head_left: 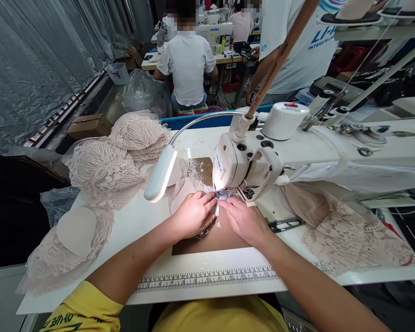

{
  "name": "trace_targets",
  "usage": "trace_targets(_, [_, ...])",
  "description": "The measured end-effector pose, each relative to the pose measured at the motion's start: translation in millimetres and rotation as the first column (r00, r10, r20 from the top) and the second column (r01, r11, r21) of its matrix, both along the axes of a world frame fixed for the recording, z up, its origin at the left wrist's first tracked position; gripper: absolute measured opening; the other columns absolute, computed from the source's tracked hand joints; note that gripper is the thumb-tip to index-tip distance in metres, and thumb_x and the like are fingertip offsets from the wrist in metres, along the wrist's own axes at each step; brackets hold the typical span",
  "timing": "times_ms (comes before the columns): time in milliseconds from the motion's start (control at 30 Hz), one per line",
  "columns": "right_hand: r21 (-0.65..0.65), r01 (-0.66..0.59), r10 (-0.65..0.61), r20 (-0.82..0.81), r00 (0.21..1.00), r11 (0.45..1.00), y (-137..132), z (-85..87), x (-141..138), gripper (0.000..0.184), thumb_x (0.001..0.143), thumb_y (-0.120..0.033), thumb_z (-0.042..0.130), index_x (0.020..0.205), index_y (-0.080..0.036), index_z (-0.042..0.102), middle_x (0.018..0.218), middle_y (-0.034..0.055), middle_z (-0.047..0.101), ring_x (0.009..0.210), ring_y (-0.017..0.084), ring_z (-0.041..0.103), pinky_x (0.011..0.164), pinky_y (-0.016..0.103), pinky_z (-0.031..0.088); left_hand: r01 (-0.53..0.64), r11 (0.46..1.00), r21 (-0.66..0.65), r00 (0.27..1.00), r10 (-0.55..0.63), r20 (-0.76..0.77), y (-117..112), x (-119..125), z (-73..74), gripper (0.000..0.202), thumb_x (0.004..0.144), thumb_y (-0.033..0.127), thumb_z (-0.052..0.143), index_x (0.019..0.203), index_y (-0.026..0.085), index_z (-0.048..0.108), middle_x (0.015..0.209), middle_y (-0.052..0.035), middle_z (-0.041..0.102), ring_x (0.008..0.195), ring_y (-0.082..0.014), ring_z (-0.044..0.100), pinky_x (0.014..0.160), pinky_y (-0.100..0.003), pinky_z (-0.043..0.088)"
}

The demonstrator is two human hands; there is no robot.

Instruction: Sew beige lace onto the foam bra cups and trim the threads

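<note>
Under the white sewing machine's head (pixel 228 161), a beige lace bra cup (pixel 183 193) lies at the needle, lit by the lamp. My left hand (pixel 195 214) is closed on the lace just left of the presser foot, its fingers pressed together over the edge. On the other side, my right hand (pixel 245 219) pinches the piece's edge close to the foot, fingertips near those of the left. The fingers and the foot hide most of the fabric edge between them. A brown board (pixel 193 246) lies beneath both hands on the white sewing table (pixel 124 258).
Stacked lace cups (pixel 121 157) lie at the left, with another lace cup (pixel 76 233) nearer me. More lace pieces (pixel 349 226) spread at the right. A lamp (pixel 161 175) on a bent neck hangs left of the needle. A ruler strip (pixel 207 279) runs along the front edge. People work beyond.
</note>
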State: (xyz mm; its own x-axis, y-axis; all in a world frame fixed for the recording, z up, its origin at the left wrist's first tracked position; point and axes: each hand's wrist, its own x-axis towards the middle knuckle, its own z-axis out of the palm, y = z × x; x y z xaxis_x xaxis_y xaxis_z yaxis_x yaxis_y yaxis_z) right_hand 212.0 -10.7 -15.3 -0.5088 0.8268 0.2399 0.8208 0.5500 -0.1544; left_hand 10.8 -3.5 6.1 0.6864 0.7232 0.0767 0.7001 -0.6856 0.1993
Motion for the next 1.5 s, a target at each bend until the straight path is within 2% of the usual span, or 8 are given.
trace_targets(233, [-0.032,-0.115,0.110,-0.138,0.984,0.993,-1.7,3.3,1.5,0.036,0.089,-0.009,0.042,0.115,-0.020,0.064,0.094,0.0052,0.068,0.078,0.016,0.061,0.067,0.027,0.043,0.040,0.992,-0.120,0.995,-0.051,-0.091,-15.4,-26.2,30.5,0.048,0.070,0.005,0.054,0.115,0.019,0.054,0.124,-0.0117,0.054,0.108,-0.0264,0.051,0.084,-0.036,0.049])
trace_targets(467, [0.018,-0.149,0.150,-0.132,0.980,0.989,-3.2,3.1,-1.6,0.034,0.090,-0.011,0.042,0.116,-0.018,0.063,0.096,0.0076,0.068,0.085,0.019,0.063,0.074,0.031,0.048,-0.007,0.995,-0.100,0.994,-0.005,-0.111,-9.5,-22.5,17.7,0.029,0.071,-0.001,0.052,0.092,0.016,0.061,0.101,-0.0110,0.064,0.093,-0.0258,0.057,0.072,-0.032,0.047])
trace_targets(733, [0.033,-0.106,0.109,-0.075,0.991,0.994,-7.6,2.6,-5.3,0.038,0.089,-0.017,0.049,0.126,-0.015,0.055,0.095,0.0085,0.068,0.082,0.021,0.065,0.072,0.033,0.051,-0.003,0.985,-0.175,0.994,0.022,0.109,6.7,-32.5,18.5,0.023,0.089,0.027,0.048,0.071,0.016,0.057,0.068,-0.0012,0.059,0.060,-0.0127,0.052,0.055,-0.023,0.035])
trace_targets(1000, [-0.135,-0.065,0.044,-0.153,0.987,0.989,-16.6,13.7,-15.7,0.043,0.087,-0.025,0.052,0.128,-0.014,0.050,0.096,0.0110,0.067,0.080,0.023,0.064,0.072,0.039,0.051,0.016,0.867,-0.499,0.913,0.191,0.362,6.8,-32.9,15.6,0.037,0.088,0.041,0.046,0.061,0.017,0.044,0.054,0.0042,0.039,0.051,-0.0087,0.033,0.048,-0.023,0.025])
trace_targets(1100, [-0.437,0.014,-0.215,-0.413,0.885,0.899,-23.6,12.5,-20.6,0.033,0.085,-0.032,0.054,0.115,-0.018,0.054,0.090,0.0064,0.067,0.068,0.018,0.062,0.065,0.035,0.051,-0.005,0.835,-0.550,0.893,0.252,0.374,7.3,-33.2,16.0,0.042,0.089,0.048,0.044,0.059,0.017,0.041,0.053,0.0042,0.036,0.049,-0.0087,0.032,0.046,-0.024,0.022])
trace_targets(1267, [-0.763,-0.222,-0.666,-0.641,0.380,0.608,-28.6,14.1,-31.6,0.048,0.075,-0.042,0.067,0.116,-0.022,0.052,0.109,0.0091,0.062,0.058,0.011,0.055,0.046,0.025,0.045,0.008,0.815,-0.579,0.884,0.265,0.386,6.2,-32.0,15.5,0.040,0.088,0.047,0.046,0.061,0.018,0.042,0.053,0.0042,0.039,0.049,-0.0092,0.035,0.046,-0.024,0.024])
trace_targets(1400, [-0.807,-0.364,-0.727,-0.582,0.363,0.464,-23.9,19.2,-37.6,0.034,0.071,-0.042,0.073,0.092,-0.018,0.058,0.061,-0.0064,0.047,0.043,0.004,0.031,0.037,0.016,0.022,0.077,0.845,-0.529,0.898,0.172,0.406,5.2,-30.5,14.2,0.035,0.089,0.039,0.046,0.062,0.017,0.042,0.056,0.0043,0.041,0.052,-0.0089,0.036,0.050,-0.023,0.029])
trace_targets(1500, [-0.816,-0.354,-0.727,-0.572,0.380,0.456,-20.7,19.5,-37.8,0.034,0.070,-0.044,0.073,0.073,-0.018,0.052,0.051,-0.0118,0.030,0.041,0.002,0.020,0.038,0.015,0.013,0.104,0.856,-0.506,0.906,0.129,0.404,3.8,-30.6,15.8,0.031,0.087,0.033,0.047,0.061,0.017,0.043,0.056,0.0040,0.042,0.054,-0.0092,0.037,0.052,-0.022,0.030])
